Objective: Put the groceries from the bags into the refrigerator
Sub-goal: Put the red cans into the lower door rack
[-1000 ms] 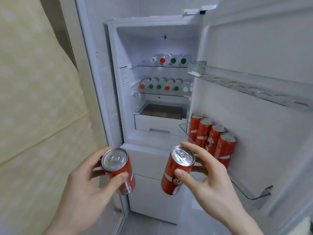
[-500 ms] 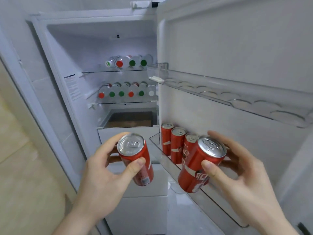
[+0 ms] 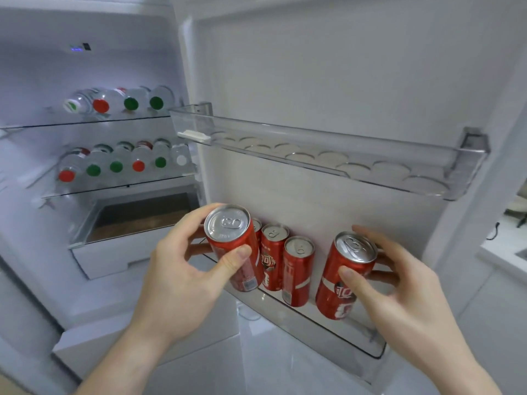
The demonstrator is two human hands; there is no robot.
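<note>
My left hand (image 3: 182,269) grips a red soda can (image 3: 232,243) and holds it in front of the left end of the lower door shelf (image 3: 336,333). A second red can (image 3: 346,276) is gripped by my right hand (image 3: 399,289); it is tilted and sits inside the shelf at the right of a row of cans (image 3: 285,263) standing there. One can of that row is mostly hidden behind the left can. The refrigerator (image 3: 94,38) is open, with its door swung out to the right.
An upper door shelf (image 3: 328,151) of clear plastic holds nothing. Two glass shelves inside carry lying bottles (image 3: 119,104) with red, green and white caps. Below them is a white drawer (image 3: 102,252). A counter edge (image 3: 502,252) shows at far right.
The view has closed in on the door. My right hand has carried its can down into the lower door shelf beside the row. My left hand has brought its can up to the shelf's left end.
</note>
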